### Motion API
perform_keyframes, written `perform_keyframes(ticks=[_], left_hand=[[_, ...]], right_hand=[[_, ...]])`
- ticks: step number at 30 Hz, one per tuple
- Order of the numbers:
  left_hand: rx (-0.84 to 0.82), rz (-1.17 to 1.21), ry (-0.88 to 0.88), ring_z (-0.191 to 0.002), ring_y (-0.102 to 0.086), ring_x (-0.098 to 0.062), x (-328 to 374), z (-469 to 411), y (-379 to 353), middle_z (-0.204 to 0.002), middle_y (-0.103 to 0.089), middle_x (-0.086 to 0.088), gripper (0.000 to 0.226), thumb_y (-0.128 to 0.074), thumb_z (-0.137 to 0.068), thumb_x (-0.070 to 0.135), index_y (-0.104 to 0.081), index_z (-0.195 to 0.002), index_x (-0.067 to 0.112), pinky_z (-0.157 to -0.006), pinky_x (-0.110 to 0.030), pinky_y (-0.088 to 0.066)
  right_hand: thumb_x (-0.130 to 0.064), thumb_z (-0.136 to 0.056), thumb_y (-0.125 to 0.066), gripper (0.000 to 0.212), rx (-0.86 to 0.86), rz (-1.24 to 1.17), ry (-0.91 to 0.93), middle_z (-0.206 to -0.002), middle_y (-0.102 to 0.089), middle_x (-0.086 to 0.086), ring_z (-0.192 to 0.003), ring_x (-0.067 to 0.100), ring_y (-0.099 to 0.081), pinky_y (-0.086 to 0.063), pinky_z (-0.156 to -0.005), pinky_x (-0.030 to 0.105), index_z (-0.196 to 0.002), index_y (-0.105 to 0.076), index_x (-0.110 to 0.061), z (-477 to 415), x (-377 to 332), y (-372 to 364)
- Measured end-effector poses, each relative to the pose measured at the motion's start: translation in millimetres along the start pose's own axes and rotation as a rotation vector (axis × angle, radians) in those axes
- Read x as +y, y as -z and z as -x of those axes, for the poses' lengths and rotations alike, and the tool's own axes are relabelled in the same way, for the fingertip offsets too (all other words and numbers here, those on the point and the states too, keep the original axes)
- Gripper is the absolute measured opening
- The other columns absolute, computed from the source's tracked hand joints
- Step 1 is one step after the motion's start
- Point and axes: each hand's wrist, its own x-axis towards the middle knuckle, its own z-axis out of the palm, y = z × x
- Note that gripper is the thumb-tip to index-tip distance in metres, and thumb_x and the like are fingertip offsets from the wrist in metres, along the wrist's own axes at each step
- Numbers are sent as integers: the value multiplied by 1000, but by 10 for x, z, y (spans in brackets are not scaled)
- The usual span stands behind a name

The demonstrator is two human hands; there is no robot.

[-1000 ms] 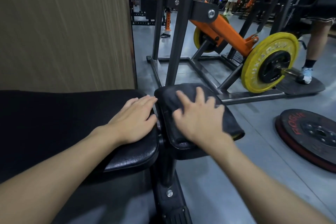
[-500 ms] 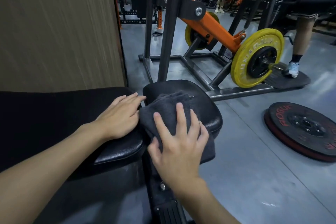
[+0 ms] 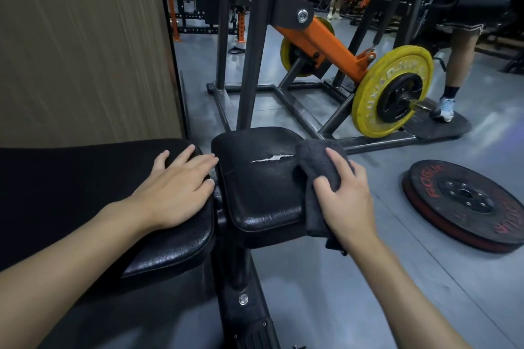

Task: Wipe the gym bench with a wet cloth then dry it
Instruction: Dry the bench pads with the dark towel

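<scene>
Wall panel [image 3: 79, 45]: wood-grain surface filling the upper left, behind the bench.
Floor [image 3: 368, 278]: grey, smooth, with faint reflections.
Bench back pad [image 3: 56, 178]: long black pad running in from the left, its rounded end near the middle of the view.
Plate-loaded machine [image 3: 314, 39]: dark steel frame with an orange lever arm, standing beyond the bench.
Seat pad [image 3: 261, 187]: smaller black pad just right of the back pad's end, a narrow gap between them; a pale tear [image 3: 272, 158] shows in its vinyl near the far right part.
Black weight plate [image 3: 465, 201]: lies flat on the floor to the right, red lettering on its face.
Yellow weight plate [image 3: 391, 91]: upright on the orange arm's sleeve.
Cloth [image 3: 320, 167]: dark grey, draped over the right edge of the seat pad, hanging down its side.
Left hand [image 3: 175, 187]: flat on the end of the back pad, fingers spread and relaxed, gripping nothing.
Right hand [image 3: 346, 195]: pressing the cloth against the seat pad's right edge, fingers curled over the fabric.
Bystander's leg [image 3: 453, 71]: far right, foot beside the yellow plate.
</scene>
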Motion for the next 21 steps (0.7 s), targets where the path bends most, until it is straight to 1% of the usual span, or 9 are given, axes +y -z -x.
perform_keyframes(ticks=[4,6,9,12,14,16,17,19,21], left_hand=[[-16,-2,-4,-150,10,-9,0,-9,1,-163,-10,17,55,-20,-103,38,-14,-157,28,-121,-48,7],[-21,2,-7,-150,11,-8,12,-9,3,-163,-8,17,55,-19,-103,37,-13,-157,28,-121,-48,8],[-8,18,-8,-149,11,-7,17,6,3,-163,-9,18,55,-20,-103,37,-13,-157,28,-121,-47,9],[-4,24,-11,-149,13,-6,18,2,4,-163,-8,19,55,-21,-103,37,-12,-157,28,-120,-47,10],[-11,7,-16,-149,14,-7,15,-20,10,-163,-6,19,55,-20,-104,38,-12,-157,28,-120,-48,10],[-11,-1,-17,-149,15,-7,14,-27,7,-163,-6,18,55,-21,-104,37,-13,-157,27,-120,-48,9],[-4,5,-17,-149,14,-6,10,-27,2,-163,-6,18,55,-21,-104,37,-13,-157,27,-120,-48,9],[13,29,-22,-149,14,-5,-1,-25,-4,-164,-3,16,56,-23,-103,36,-11,-157,25,-121,-46,9],[38,76,-15,-147,16,-1,-20,-25,-12,-164,5,13,59,-23,-103,35,-3,-158,21,-122,-43,9]], right_hand=[[-50,-90,-47,62,-294,352,46,-154,-27,3,-129,37,-45,-38,-100,44,-149,-26,-48,-394,-165,102],[-56,-90,-42,64,-348,430,49,-151,-28,9,-127,41,-45,-39,-101,48,-150,-20,-48,-643,-257,-29],[-60,-89,-40,66,-399,440,51,-149,-33,13,-129,42,-45,-37,-102,49,-151,-19,-47,-1025,-378,-257],[-65,-80,-38,72,-470,429,65,-148,-41,12,-131,38,-46,-38,-107,48,-149,-24,-48,-1332,-444,-437],[-69,-68,-35,77,-523,417,118,-143,-51,7,-128,31,-50,-40,-107,46,-143,-34,-50,-1501,-484,-547],[-68,-64,-33,73,-578,432,185,-136,-58,1,-122,27,-54,-42,-104,45,-134,-45,-53,-1620,-532,-651],[-67,-66,-33,67,-604,448,215,-135,-59,0,-122,26,-54,-42,-103,44,-130,-48,-54,-1649,-581,-693],[-58,-81,-39,50,-654,491,263,-137,-56,-2,-125,26,-51,-40,-100,39,-128,-53,-52,-1684,-690,-784],[-49,-90,-41,43,-675,546,317,-141,-53,-2,-129,27,-49,-38,-97,39,-130,-56,-48,-1683,-822,-905]])
